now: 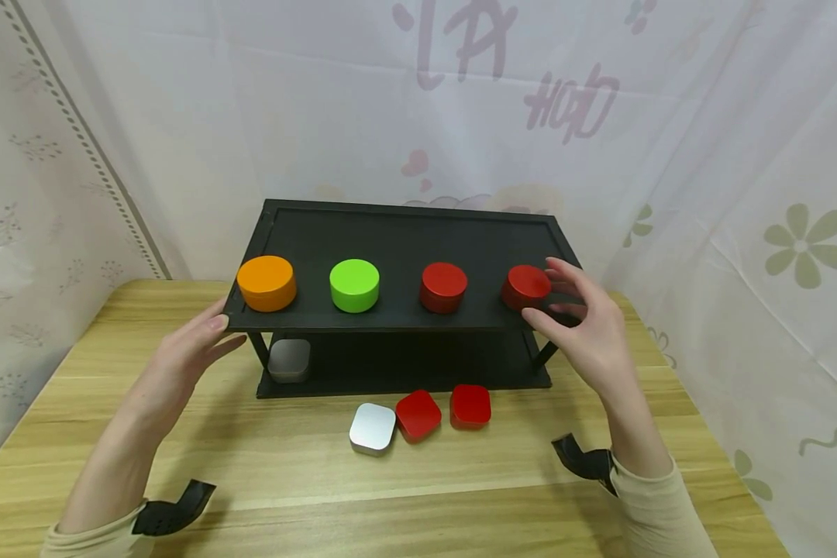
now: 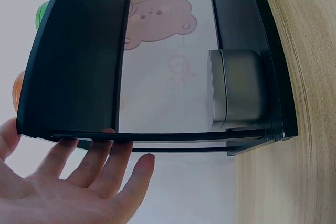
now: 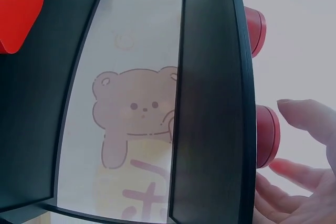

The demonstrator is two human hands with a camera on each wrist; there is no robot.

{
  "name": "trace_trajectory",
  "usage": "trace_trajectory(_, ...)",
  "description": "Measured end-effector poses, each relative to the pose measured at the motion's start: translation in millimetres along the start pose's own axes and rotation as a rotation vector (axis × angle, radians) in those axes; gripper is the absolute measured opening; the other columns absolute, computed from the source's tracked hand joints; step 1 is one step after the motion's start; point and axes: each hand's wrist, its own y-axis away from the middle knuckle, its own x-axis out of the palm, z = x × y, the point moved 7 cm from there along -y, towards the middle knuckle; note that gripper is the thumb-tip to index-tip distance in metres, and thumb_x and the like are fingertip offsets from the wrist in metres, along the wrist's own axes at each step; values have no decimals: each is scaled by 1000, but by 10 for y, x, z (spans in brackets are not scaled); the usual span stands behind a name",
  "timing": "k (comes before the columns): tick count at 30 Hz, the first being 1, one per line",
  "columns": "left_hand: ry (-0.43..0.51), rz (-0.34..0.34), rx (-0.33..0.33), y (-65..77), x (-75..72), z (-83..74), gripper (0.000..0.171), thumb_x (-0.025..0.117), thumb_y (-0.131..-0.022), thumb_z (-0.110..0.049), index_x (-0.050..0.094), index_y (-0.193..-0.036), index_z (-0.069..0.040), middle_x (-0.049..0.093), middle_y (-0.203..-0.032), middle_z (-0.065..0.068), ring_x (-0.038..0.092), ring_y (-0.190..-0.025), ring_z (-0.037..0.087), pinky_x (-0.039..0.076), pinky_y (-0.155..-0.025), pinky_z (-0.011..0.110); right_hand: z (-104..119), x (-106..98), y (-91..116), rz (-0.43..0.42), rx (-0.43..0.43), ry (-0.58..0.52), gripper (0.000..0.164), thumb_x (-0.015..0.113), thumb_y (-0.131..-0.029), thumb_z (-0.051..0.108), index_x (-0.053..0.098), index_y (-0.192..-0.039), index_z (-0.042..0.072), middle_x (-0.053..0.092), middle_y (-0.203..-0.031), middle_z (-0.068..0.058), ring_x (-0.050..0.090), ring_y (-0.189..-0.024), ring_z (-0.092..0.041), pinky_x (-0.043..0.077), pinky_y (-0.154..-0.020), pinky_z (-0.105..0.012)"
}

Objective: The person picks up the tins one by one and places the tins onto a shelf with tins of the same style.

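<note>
A black two-tier shelf (image 1: 404,248) stands on the table. My left hand (image 1: 191,345) grips its left front corner, thumb on top and fingers under the upper board in the left wrist view. On the upper tier are an orange round tin (image 1: 266,285), a green round tin (image 1: 354,287) and two red round tins (image 1: 443,288). Around the rightmost red round tin (image 1: 526,287) my right hand (image 1: 589,333) is spread, thumb in front and fingers at its right side. Its fingers look loosely bent; a gap shows at the thumb in the right wrist view (image 3: 310,161).
Inside the lower tier, at the left, sits a silver-grey square tin (image 1: 289,360). In front of the shelf lie a silver square tin (image 1: 373,428) and two red square tins (image 1: 418,416). A printed white cloth (image 1: 363,116) hangs behind the wooden table (image 1: 460,488).
</note>
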Motion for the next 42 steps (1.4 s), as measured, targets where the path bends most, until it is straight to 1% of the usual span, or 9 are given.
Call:
trace_trajectory(4,4,2,6,0,1,-3,45,27,-104,-19,31,-148,-12,34,-152,-7,35,-134,-1,36,-99,14,44,-18,53,-21,-35,-19,68,76,-79,20,45,-138,31,54,-132,0,54,-116,-14,49,-89,-17)
trace_trajectory(8,0,4,10,0,2,-4,45,27,-104,-19,32,-148,-12,33,-153,-6,33,-135,-1,37,-99,14,106,-38,108,-42,-70,-41,68,77,-78,18,46,-136,33,55,-131,0,54,-115,-15,49,-88,-15)
trace_trajectory(18,-7,4,2,-1,3,-5,45,28,-104,-20,32,-148,-14,32,-154,-6,33,-135,-1,37,-99,13,108,-70,211,-77,-72,-1,67,76,-79,19,45,-135,38,55,-125,3,55,-111,-16,49,-87,-13)
trace_trajectory(23,-9,3,2,-4,-2,-1,45,28,-104,-20,31,-148,-14,33,-153,-6,33,-135,-1,37,-99,13,129,-73,262,-89,-82,5,68,77,-78,18,45,-136,38,54,-123,3,55,-109,-13,49,-88,-13)
trace_trajectory(25,-9,4,4,-4,-2,0,45,27,-104,-20,31,-148,-13,33,-153,-6,33,-135,-1,37,-99,13,141,-70,283,-90,-82,10,68,77,-78,17,46,-136,36,54,-123,3,55,-108,-13,49,-87,-12)
trace_trajectory(29,-2,3,4,-5,-2,-1,45,28,-104,-20,31,-148,-13,33,-153,-6,34,-135,-1,37,-99,13,211,-73,332,-99,-76,8,67,77,-77,13,48,-137,27,54,-120,0,56,-105,-14,49,-87,-11)
trace_trajectory(36,-3,1,-4,-1,0,-1,45,28,-104,-20,31,-148,-14,33,-153,-6,34,-135,-1,36,-99,13,513,-76,436,-99,-88,-21,58,74,-78,3,52,-131,9,55,-115,-11,58,-99,-25,50,-86,-14)
trace_trajectory(38,-5,1,-4,-1,1,-1,45,28,-104,-20,31,-148,-14,33,-153,-6,33,-135,-1,36,-99,13,572,-68,459,-99,-99,-20,55,74,-77,1,54,-129,6,55,-112,-12,59,-97,-24,50,-85,-14)
trace_trajectory(42,-8,0,-5,-1,0,0,45,28,-104,-20,32,-148,-14,33,-153,-6,34,-135,-1,36,-98,13,645,-25,500,-82,-137,-32,51,74,-77,-1,55,-124,1,57,-108,-14,59,-93,-15,51,-84,-15)
